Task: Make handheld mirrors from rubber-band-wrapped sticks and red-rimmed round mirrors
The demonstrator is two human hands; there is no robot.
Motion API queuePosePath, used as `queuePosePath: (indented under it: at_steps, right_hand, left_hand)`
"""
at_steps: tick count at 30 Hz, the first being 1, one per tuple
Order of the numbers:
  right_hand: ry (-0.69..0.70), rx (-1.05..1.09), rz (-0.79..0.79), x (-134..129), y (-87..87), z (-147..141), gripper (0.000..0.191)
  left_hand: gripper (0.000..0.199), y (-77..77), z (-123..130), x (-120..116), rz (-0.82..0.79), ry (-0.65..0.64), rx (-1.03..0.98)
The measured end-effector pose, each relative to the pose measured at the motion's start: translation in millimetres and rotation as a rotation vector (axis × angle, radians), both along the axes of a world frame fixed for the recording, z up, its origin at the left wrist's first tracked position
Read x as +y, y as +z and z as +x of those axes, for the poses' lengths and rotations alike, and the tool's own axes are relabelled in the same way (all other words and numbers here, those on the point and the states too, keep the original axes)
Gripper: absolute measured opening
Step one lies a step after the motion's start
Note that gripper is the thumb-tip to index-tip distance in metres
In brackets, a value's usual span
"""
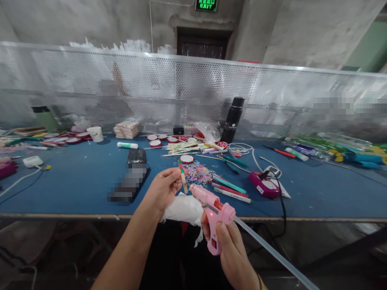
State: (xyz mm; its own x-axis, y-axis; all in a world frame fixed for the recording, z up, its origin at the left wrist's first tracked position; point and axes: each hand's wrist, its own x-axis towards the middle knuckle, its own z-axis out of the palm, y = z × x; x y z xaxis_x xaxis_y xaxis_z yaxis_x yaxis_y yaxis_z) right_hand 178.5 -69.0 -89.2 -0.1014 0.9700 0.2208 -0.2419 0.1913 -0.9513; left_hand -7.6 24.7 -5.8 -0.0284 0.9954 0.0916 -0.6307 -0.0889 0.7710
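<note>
**My 2 hands bring a wooden stick (183, 180) and a pink glue gun (211, 205) close together**

My left hand (165, 186) has the stick pinched tight between thumb and fingers. The stick stands nearly up and down, with its painted top leaning a little left and its plain end low. My right hand (232, 246) is wrapped around the gun's handle, fingers curled in. A little light glows on the gun's side.

The gun's tip points up and left, right at the low end of the stick. The stick is just left of the tip. I can't tell if they touch. The gun lies across the way the stick stands. A long clear glue stick (272, 246) pokes out of the gun's back, down to the right.

A white bag (182, 208) is under my hands, at the front edge of the blue table (75, 189). Just past the wooden stick is a pile of tiny bright bands (199, 173). Pens (232, 195) lie to the right, close to the gun, so that side is tight. On the left, lots of blue top shows past the black phone (128, 185).
</note>
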Motion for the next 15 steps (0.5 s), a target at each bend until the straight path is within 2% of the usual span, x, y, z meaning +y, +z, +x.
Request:
queuePosePath:
  at_steps: [6,15]
  right_hand:
    - [-0.053,0.007,-0.02,-6,0.9,6,0.053]
    - [-0.047,-0.011,0.094,2,12.1,-4,0.051]
  left_hand:
    - [0.042,-1.2,0,1,-0.004,0.013,0.012]
    - [0.038,-5.0,0,2,-0.013,0.032,0.014]
